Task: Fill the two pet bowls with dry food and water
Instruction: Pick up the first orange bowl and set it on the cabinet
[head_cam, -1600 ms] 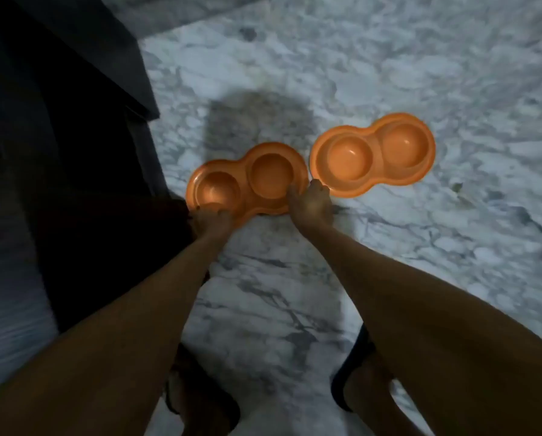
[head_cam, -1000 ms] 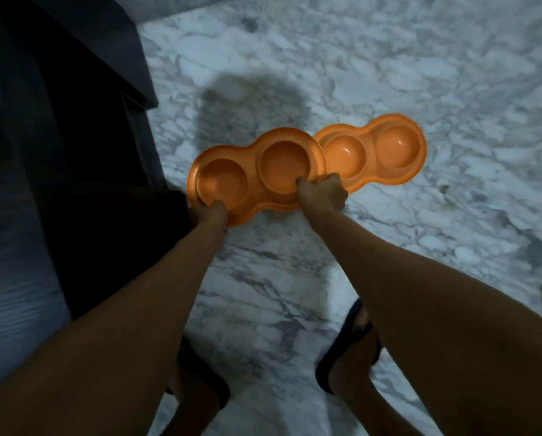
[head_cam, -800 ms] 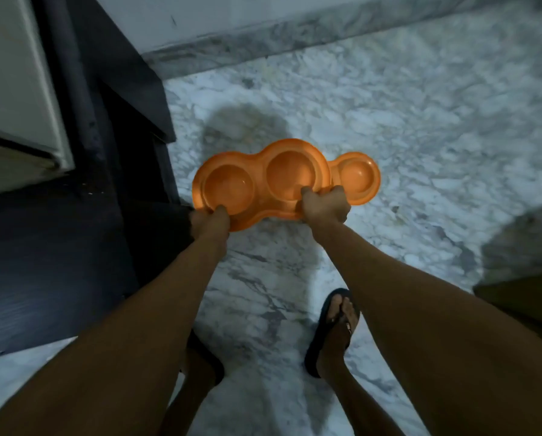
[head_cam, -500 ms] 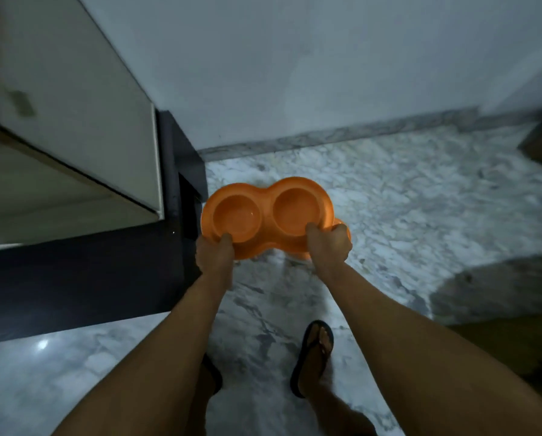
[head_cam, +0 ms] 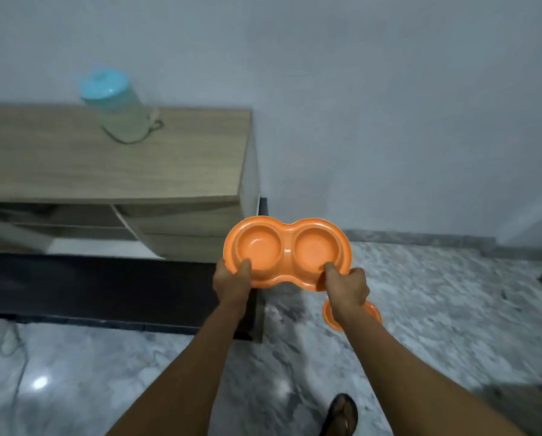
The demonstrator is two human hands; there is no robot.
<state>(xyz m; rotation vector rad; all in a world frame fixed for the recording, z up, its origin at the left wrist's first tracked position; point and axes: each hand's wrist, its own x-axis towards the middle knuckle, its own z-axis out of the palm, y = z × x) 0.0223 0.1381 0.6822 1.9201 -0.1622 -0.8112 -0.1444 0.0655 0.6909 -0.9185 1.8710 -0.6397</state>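
I hold an orange double pet bowl [head_cam: 287, 247] level in the air, both of its wells empty. My left hand [head_cam: 232, 283] grips its near left rim, thumb inside the left well. My right hand [head_cam: 346, 286] grips the near right rim, thumb in the right well. A second orange pet bowl [head_cam: 373, 309] shows below my right wrist, mostly hidden by it; whether it hangs from my right hand or lies on the floor I cannot tell.
A wooden cabinet [head_cam: 112, 158] stands at the left against a white wall, with a clear jar with a teal lid [head_cam: 115, 105] on top. A dark base [head_cam: 106, 287] lies beneath it. Marble floor [head_cam: 452, 309] spreads right. My sandalled foot [head_cam: 342, 413] is below.
Both hands lifted the first bowl off the floor to waist height. The view tilted up from the floor to the cabinet and wall. The second bowl slid under my right hand.
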